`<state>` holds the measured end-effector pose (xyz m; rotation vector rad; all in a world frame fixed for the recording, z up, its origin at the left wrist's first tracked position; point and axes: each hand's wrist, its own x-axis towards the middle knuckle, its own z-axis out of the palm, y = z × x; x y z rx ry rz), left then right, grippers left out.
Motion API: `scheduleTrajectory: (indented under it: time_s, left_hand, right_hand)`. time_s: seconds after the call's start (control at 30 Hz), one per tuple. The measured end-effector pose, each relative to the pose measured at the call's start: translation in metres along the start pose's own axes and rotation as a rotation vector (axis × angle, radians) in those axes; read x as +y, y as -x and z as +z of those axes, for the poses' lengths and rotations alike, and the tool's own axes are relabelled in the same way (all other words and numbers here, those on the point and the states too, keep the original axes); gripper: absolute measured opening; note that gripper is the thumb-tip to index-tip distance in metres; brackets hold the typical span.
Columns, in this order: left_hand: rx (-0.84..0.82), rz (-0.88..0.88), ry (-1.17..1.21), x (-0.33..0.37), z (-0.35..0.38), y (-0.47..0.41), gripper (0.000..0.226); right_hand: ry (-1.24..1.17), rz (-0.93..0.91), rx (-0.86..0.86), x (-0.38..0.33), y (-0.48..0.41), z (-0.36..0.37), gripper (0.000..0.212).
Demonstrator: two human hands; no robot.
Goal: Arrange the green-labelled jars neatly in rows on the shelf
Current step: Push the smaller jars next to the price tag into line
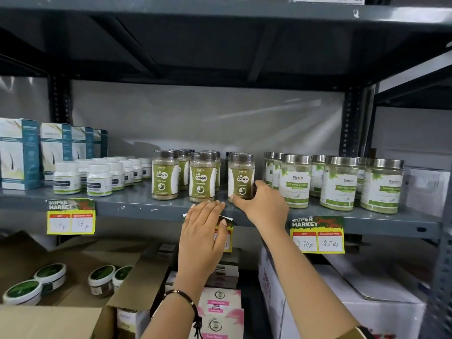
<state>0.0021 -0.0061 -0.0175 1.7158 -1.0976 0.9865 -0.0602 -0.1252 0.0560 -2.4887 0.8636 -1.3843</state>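
Note:
Several green-labelled jars with dark lids stand on the grey shelf [137, 206] in short rows running back. The front left jar [165, 178] and front middle jar [202, 181] stand close together. The front right jar [241, 178] stands apart from them, and my right hand [263, 205] grips its lower right side, thumb at its base. My left hand [204, 231] rests flat, fingers together, against the shelf's front edge just below the middle jar, holding nothing.
Steel-lidded Moringa jars [338, 185] crowd the shelf to the right. Small white bottles [99, 179] and teal boxes [20, 155] fill the left. Price tags [318, 234] hang on the shelf edge. Cartons [342, 302] and an open box with round tubs [49, 277] sit below.

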Motion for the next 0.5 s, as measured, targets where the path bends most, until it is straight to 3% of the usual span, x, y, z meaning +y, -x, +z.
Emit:
scheduleTrajectory:
  time_s: [0.3, 0.43, 0.5]
  left_hand:
    - [0.017, -0.003, -0.006, 0.002, 0.0, 0.0, 0.041]
    - [-0.007, 0.025, -0.024, 0.001, -0.001, 0.002, 0.043]
    - [0.003, 0.034, -0.069, 0.003, -0.001, 0.0, 0.045]
  right_hand:
    - [0.005, -0.003, -0.025, 0.0, 0.002, -0.003, 0.057]
    - [-0.159, -0.051, 0.025, 0.004, 0.017, -0.03, 0.075]
    - [-0.435, -0.081, 0.152, 0.013, 0.031, -0.068, 0.061]
